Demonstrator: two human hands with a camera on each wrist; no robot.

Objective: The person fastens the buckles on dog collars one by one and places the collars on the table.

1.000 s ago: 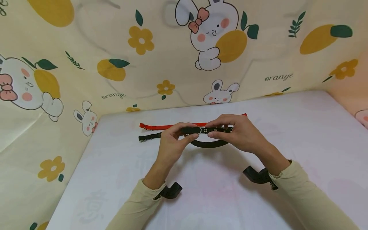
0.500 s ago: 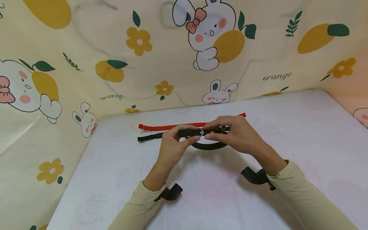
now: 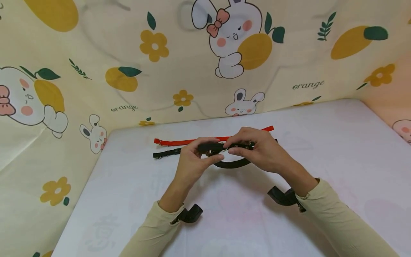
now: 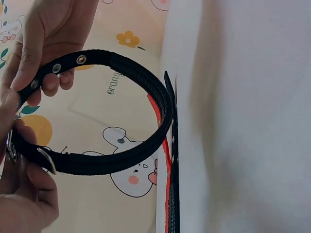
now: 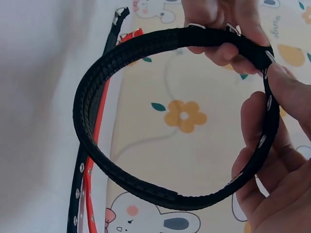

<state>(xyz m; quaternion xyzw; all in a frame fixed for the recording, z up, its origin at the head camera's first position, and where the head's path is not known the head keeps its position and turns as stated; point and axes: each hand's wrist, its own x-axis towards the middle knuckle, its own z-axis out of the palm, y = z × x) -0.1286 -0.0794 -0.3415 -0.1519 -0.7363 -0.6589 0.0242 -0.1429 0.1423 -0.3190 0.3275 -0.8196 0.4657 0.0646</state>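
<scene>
Where's the piece?
Black collar [image 3: 212, 147], up off the table between my two hands, bent round into a loop.

Which way does it point?
The stretch at my fingertips runs left to right across me; the rest bows downward below it. Buckle [image 4: 11, 148] end faces right, eyelets [image 4: 57, 68] end faces left, the two meeting between my hands.

Grip?
Narrow, both sides. Left hand [image 3: 192, 160] holds the buckle end, fingers by the metal ring [image 4: 47, 160]. Right hand [image 3: 263, 150] pinches the eyelet end, thumb right by the buckle. Whether the tip is through the buckle, I cannot tell.

Nearest neighbours?
Behind my hands, a black strap [image 3: 167, 153], then a red strap [image 3: 179, 142] just beyond. Both lie roughly crosswise, the red one's right end angled away from me.

Surface?
White table [image 3: 224, 228], faint marks showing on it, soft shadow under my hands.

Room?
Cream cloth [image 3: 199, 64] rising behind and at the sides, printed with rabbits, flowers, fruit and the word "orange". My beige sleeves [image 3: 337, 210]; a black device [image 3: 191, 214] at each wrist.
</scene>
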